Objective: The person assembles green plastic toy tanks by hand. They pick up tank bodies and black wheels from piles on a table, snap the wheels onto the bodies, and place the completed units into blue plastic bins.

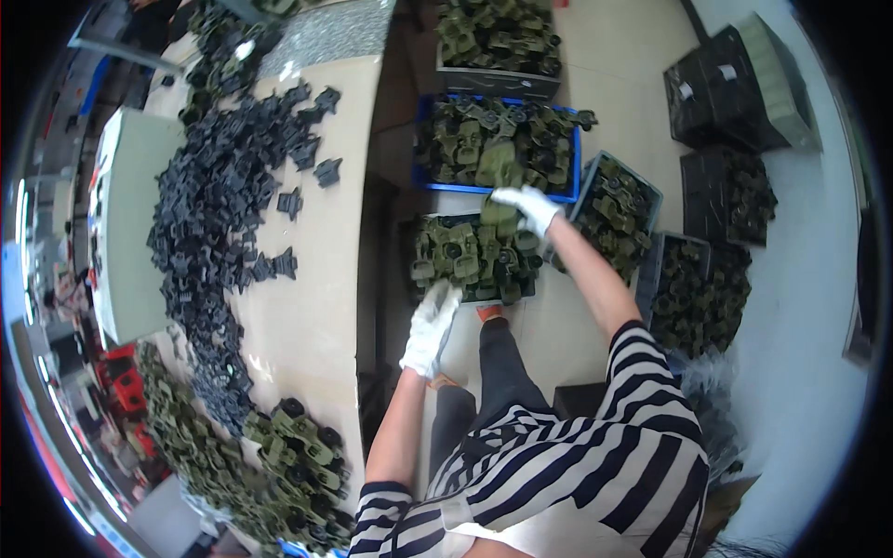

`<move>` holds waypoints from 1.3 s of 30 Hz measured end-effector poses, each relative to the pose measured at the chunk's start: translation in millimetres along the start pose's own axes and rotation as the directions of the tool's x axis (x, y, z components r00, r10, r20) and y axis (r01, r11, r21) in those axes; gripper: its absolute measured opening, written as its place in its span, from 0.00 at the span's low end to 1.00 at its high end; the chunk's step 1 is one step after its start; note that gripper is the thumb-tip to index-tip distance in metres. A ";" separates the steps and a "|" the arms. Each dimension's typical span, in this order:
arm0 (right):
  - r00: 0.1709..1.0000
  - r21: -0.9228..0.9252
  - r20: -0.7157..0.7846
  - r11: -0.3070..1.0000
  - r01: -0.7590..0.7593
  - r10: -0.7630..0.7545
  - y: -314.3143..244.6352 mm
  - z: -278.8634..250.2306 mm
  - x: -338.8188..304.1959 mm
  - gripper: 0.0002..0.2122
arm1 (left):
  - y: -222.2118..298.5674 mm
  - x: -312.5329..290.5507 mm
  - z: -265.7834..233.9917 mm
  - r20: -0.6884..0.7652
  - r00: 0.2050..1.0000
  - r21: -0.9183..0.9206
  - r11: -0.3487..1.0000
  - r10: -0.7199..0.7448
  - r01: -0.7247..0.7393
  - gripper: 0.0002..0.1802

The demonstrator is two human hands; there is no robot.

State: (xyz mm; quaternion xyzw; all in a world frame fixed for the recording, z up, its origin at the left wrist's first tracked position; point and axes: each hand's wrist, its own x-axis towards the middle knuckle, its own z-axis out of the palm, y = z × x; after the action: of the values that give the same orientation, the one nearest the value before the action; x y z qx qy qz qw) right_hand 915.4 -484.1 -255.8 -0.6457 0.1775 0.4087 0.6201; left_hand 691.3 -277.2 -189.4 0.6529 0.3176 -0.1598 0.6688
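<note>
R hand (526, 206) w/ green part (499, 216) over crate (470, 256)

Single view, head-worn fisheye camera, looking steeply down from above the person's striped shoulders. The bench (316, 279) fills the left half, the floor (633, 56) with crates the right. Straight edges bow toward the dark rim. Both gloved hands sit near centre, close.

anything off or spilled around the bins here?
Mostly tidy. Olive parts sit inside their floor crates, though the crate under the right hand is heaped above its rim. On the table, a few black parts lie scattered away from the main black pile. No damage visible. Left hand hangs empty.
</note>
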 end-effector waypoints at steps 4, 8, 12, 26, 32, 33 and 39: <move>0.991 0.132 -0.041 0.982 0.133 -0.128 -50.1 -45.6 91.7 0.49 | -35.3 -63.4 -29.8 -0.056 0.989 -0.007 0.991 -0.136 0.136 0.29; 0.862 -0.260 -0.476 0.964 0.051 -0.174 -21.9 -57.8 148.3 0.44 | -70.6 -123.2 -55.9 -0.132 0.966 0.055 0.971 -0.223 0.232 0.27; 0.926 -0.500 -0.264 0.859 0.106 -0.269 40.6 11.4 120.1 0.30 | -62.9 -184.0 -70.0 -0.207 0.923 -0.162 0.942 -0.325 0.295 0.24; 0.701 -0.510 0.694 0.574 0.640 -0.165 108.2 427.8 -232.7 0.26 | -151.3 -363.0 -243.6 -0.862 0.507 -0.108 0.975 0.004 -0.193 0.15; 0.803 -0.810 0.578 0.227 0.541 0.147 184.5 528.0 -232.7 0.47 | -145.1 -385.2 -354.8 -0.954 0.243 0.237 0.941 0.178 0.243 0.27; 0.820 -0.807 0.559 0.309 0.504 0.121 203.7 531.5 -222.9 0.44 | -142.2 -378.7 -369.5 -0.943 0.301 0.266 0.859 0.139 0.437 0.35; 0.890 -0.697 0.445 0.664 0.271 0.103 218.9 536.0 -220.1 0.31 | -112.2 -349.3 -394.5 -0.860 0.463 0.156 0.754 -0.214 0.638 0.51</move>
State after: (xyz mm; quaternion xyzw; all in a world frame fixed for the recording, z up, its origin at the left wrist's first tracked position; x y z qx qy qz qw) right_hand 456.6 -74.9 -179.5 -0.7370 -0.1829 0.5517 0.3449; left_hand 274.5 26.4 -33.3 0.6842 0.6926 -0.0868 0.2112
